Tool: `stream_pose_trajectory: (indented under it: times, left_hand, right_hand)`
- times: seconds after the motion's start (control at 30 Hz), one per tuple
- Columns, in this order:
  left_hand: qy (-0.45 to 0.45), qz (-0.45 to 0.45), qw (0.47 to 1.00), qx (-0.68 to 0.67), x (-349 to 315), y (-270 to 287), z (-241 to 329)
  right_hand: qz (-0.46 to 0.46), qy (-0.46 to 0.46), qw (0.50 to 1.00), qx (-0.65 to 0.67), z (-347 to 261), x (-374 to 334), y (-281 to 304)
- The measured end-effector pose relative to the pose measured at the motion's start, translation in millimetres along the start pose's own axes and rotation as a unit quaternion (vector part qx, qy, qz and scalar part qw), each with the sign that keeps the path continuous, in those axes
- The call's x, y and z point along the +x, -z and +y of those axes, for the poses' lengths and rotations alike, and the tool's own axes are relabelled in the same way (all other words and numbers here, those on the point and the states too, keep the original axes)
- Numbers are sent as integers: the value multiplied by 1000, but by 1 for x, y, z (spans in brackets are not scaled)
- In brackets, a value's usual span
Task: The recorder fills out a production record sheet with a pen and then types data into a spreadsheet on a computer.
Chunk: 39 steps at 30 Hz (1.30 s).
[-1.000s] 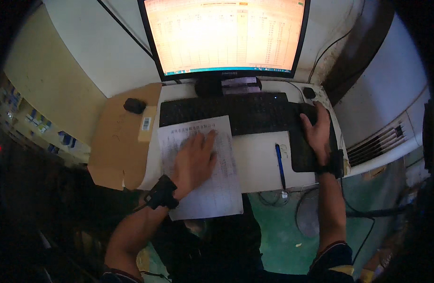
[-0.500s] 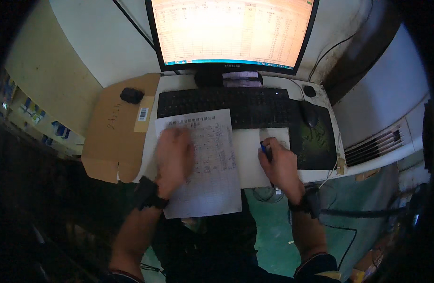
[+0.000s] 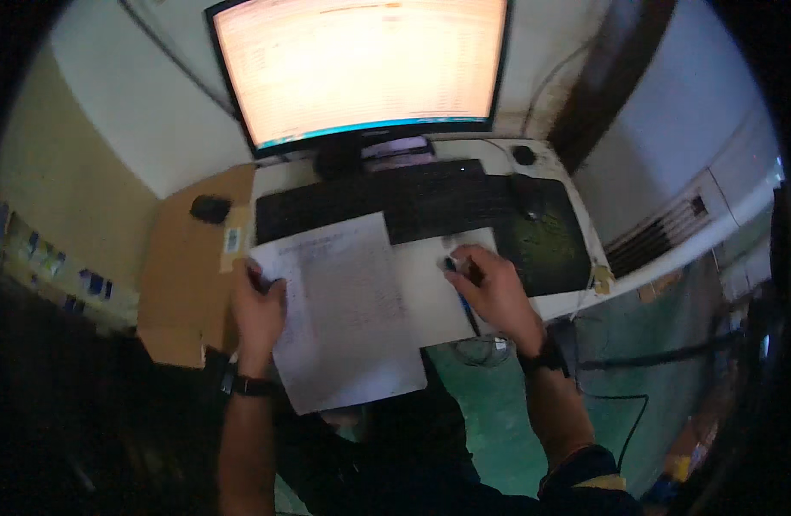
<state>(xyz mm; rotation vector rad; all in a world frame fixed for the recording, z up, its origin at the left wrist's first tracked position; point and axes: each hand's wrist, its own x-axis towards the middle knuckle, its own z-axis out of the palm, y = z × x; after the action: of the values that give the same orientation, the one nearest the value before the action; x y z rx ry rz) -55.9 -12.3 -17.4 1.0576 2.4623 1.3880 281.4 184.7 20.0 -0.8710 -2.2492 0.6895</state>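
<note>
A printed sheet of paper with a table of rows lies tilted over the front of the desk, its lower part jutting past the edge. Curled at its upper left edge, my left hand grips the sheet between thumb and fingers. My right hand, to the right of the sheet, is closed around a slim blue pen that slants down below the fingers. Each wrist wears a dark band.
Behind the paper stretches a black keyboard below a lit monitor. To the right, a dark mouse sits on a mouse pad. A flat cardboard piece at the left carries a small black object.
My left hand has gone from above the sheet to its left edge. The sheet is turned slightly, and the whole view has tilted. My right hand still holds the pen.
</note>
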Motion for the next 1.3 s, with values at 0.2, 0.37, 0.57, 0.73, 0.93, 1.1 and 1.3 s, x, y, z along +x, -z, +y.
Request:
stream_pose_trajectory:
  times: [0.2,0.37,0.57,0.73,0.93,1.1,1.3]
  left_hand:
    - [-250,64,906,334,-16,-2,65]
    - [-284,-179,892,304,-31,-30,63]
    - [-174,-96,953,229,-49,-19,82]
    - [-39,78,986,143,-31,-3,25]
    - [-26,66,997,-36,-13,-13,8]
    - [11,55,981,-188,-2,-8,12]
    - [-97,154,983,-37,74,43,-5]
  right_hand:
    - [154,12,974,-163,52,32,35]
    - [82,-1,992,-92,64,45,20]
    - [84,16,989,-118,75,44,10]
    - [96,12,990,-100,60,48,10]
    - [97,5,990,-101,66,45,12]
    - [99,2,990,-102,67,46,11]
    - [97,10,991,-90,66,45,14]
